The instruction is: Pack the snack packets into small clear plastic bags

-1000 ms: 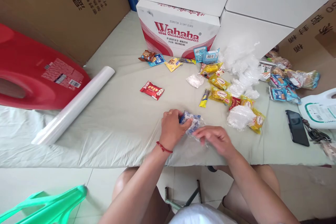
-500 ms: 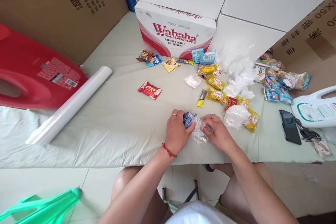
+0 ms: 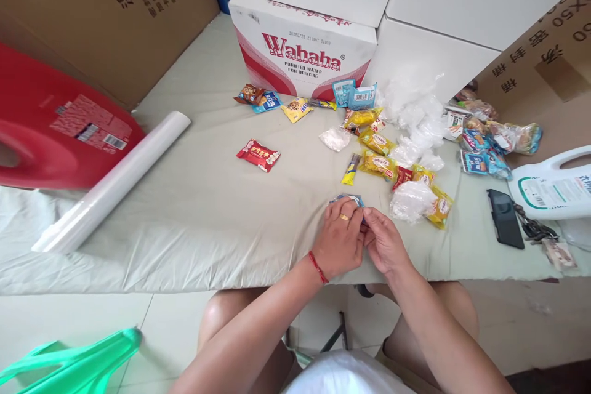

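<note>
A blue snack packet [image 3: 353,199] peeks out beyond the fingers of my left hand [image 3: 339,237], just above the cloth near the front edge. That hand is closed over it, palm down, and covers most of it. Pressed against the same packet are the pinched thumb and fingers of my right hand [image 3: 385,240]. The clear plastic around the packet is hidden under my hands now. Just beyond lie a small yellow-and-blue snack stick [image 3: 351,168] and yellow snack packets [image 3: 378,164]. To the right sits a crumpled clear plastic bundle [image 3: 412,202].
A red snack packet [image 3: 258,155] lies left of centre. Behind stand a Wahaba-style water carton [image 3: 302,52] and a heap of clear bags [image 3: 415,117]. A plastic film roll [image 3: 115,178] and red jug [image 3: 60,129] are left; a phone [image 3: 505,218] and white jug [image 3: 554,188] right.
My left hand has shifted right and turned over the blue packet, closing in on my right hand. The clear plastic that showed between my hands is now covered. The view has shifted slightly.
</note>
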Tool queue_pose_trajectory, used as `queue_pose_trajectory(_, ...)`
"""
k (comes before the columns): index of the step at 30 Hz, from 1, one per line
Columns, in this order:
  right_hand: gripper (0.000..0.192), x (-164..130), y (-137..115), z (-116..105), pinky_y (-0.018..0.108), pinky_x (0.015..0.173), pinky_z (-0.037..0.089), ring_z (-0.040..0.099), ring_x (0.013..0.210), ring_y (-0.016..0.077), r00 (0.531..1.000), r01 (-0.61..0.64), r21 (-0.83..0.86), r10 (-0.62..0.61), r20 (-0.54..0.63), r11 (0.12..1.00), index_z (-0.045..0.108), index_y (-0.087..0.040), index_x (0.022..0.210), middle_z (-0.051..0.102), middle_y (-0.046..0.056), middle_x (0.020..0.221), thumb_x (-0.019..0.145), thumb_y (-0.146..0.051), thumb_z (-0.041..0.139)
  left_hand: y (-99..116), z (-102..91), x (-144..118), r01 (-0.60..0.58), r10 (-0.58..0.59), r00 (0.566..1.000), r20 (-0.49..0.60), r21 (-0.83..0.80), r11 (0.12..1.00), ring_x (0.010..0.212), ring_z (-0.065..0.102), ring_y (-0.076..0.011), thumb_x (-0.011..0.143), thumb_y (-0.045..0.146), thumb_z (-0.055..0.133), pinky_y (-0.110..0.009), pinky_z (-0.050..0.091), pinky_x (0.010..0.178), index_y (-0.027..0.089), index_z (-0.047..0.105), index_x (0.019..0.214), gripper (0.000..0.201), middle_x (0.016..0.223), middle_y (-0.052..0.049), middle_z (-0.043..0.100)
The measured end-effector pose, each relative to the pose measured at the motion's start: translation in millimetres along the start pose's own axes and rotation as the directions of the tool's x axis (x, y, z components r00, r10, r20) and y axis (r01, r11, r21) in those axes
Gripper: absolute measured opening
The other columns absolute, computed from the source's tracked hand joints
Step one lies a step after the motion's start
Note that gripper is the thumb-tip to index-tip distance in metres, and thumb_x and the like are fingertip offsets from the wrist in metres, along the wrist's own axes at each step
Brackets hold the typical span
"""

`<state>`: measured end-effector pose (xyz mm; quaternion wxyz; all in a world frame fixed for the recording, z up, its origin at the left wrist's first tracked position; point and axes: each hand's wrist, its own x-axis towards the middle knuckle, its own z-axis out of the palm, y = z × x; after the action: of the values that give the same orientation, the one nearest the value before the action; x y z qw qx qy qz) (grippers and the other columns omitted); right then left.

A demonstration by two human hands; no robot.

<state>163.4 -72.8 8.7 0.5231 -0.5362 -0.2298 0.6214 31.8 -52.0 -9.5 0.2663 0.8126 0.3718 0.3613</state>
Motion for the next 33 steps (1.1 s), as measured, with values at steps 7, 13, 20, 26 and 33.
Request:
queue_pose_trajectory(7, 0.030, 13, -9, -4, 0.037, 0.087, 0.059, 0.068, 0.085, 0.0152, 0.950, 0.276, -0.001, -0.273, -0.151, 0.961, 0.066, -0.025, 0.098, 0.071, -0.002, 0.091, 0.079, -0.040, 0.083, -10, -13.9, 16, 0.397, -0.588, 0.804, -0.084, -0.661, 0.637, 0.115, 0.060, -0.0234, 0.090, 0.033, 0.058, -0.040, 0.053, 0.095, 0.022, 0.052, 0.107, 0.022, 0.119, -0.011, 0.059)
queue_pose_trajectory(13, 0.034, 14, -7, -7, 0.039, 0.096, 0.055, 0.067, 0.105, 0.0211, 0.943, 0.309, -0.304, -0.333, -0.027, 0.901, 0.065, -0.024, 0.107, 0.073, 0.005, 0.109, 0.084, -0.047, 0.077, -16, -7.1, 30, 0.416, -0.588, 0.785, 0.196, -0.870, 0.266, 0.111, 0.066, -0.0213, 0.075, 0.046, 0.082, -0.036, 0.054, 0.096, 0.018, 0.056, 0.116, 0.055, 0.121, -0.011, 0.069)
queue_pose_trajectory(20, 0.052, 2, -19, -18, 0.041, 0.098, 0.057, 0.065, 0.121, 0.0252, 0.967, 0.254, -0.301, -0.240, 0.083, 0.919, 0.061, -0.028, 0.129, 0.070, 0.006, 0.129, 0.083, -0.048, 0.077, -10, -10.6, 32, 0.426, -0.502, 0.856, 0.124, -0.720, 0.548, 0.113, 0.064, -0.0221, 0.080, 0.045, 0.078, -0.037, 0.048, 0.105, 0.019, 0.062, 0.115, 0.047, 0.118, -0.009, 0.071)
queue_pose_trajectory(26, 0.036, -35, -87, -68, 0.038, 0.096, 0.058, 0.070, 0.103, 0.0187, 0.894, 0.423, -0.276, -0.447, -0.029, 0.863, 0.069, -0.028, 0.120, 0.073, 0.003, 0.112, 0.085, -0.030, 0.078, -5, -13.4, 29, 0.430, -0.389, 0.891, 0.233, -0.708, 0.560, 0.115, 0.064, -0.0232, 0.092, 0.050, 0.061, -0.038, 0.046, 0.104, 0.021, 0.062, 0.120, 0.040, 0.116, -0.010, 0.071)
queue_pose_trajectory(33, 0.019, 40, -150, -223, 0.038, 0.069, 0.066, 0.068, 0.075, 0.0134, 0.647, 0.407, -0.266, -0.482, -0.591, 0.874, 0.058, -0.019, 0.084, 0.066, -0.001, 0.087, 0.076, -0.010, 0.073, -6, -13.8, 32, 0.482, -0.428, 0.864, 0.266, -0.682, 0.550, 0.099, 0.064, -0.0207, 0.089, 0.049, 0.065, -0.035, 0.050, 0.092, 0.020, 0.063, 0.111, 0.036, 0.101, -0.007, 0.070)
